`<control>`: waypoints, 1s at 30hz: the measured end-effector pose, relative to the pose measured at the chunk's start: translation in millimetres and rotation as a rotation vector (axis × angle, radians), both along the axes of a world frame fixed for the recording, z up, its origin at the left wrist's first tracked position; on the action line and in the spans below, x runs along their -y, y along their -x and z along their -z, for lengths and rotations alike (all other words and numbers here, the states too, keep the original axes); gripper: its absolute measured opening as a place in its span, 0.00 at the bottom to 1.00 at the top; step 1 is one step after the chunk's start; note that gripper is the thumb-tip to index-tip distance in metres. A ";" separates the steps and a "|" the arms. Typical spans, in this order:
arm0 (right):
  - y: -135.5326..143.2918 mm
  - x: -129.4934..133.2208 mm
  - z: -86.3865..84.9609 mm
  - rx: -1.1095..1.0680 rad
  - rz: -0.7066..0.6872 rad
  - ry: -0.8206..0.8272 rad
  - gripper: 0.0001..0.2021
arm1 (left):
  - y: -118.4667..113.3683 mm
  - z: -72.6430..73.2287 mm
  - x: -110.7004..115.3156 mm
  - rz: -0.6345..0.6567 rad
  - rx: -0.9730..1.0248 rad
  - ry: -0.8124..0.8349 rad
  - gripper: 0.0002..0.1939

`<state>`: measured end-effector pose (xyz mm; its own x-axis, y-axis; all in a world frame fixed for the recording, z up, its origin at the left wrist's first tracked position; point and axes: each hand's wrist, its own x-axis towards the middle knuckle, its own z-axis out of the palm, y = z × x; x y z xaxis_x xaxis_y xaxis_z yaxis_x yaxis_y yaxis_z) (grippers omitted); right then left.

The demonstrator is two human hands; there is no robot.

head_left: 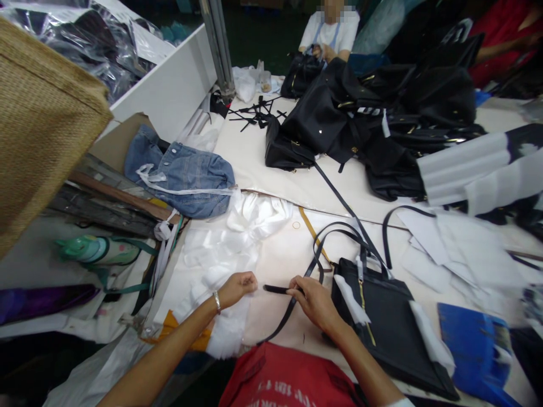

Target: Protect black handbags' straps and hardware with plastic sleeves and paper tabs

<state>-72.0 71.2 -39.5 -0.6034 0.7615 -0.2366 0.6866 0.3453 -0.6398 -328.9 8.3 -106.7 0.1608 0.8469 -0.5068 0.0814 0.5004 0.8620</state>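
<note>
My right hand (pixel 313 299) pinches the end of a short black strap (pixel 275 289), which points left over the pale table. A small gap separates the strap's free end from my left hand (pixel 241 285), whose fingers are curled together beside white padding (pixel 216 271); what they hold, if anything, is too small to make out. To the right of my right hand lies a black handbag (pixel 386 322) with white wrapping on its sides and a gold zip. Its long black straps (pixel 339 226) loop above it.
A denim bag (pixel 186 175) lies at the left, black bags (pixel 326 118) are piled at the back, and a blue object (pixel 470 345) sits at the right. Burlap (pixel 42 107) juts in at upper left. A person (pixel 331 31) in white handles a bag across the table.
</note>
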 end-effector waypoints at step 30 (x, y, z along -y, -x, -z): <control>21.8 -10.2 -0.9 0.159 -0.175 0.003 0.11 | -30.1 -29.4 -27.3 0.199 0.010 0.085 0.11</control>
<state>-93.7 81.4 -38.7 -0.6812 0.6476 -0.3414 0.7087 0.4665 -0.5292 -298.8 35.6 -77.3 0.3262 0.7520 -0.5728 0.1774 0.5464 0.8185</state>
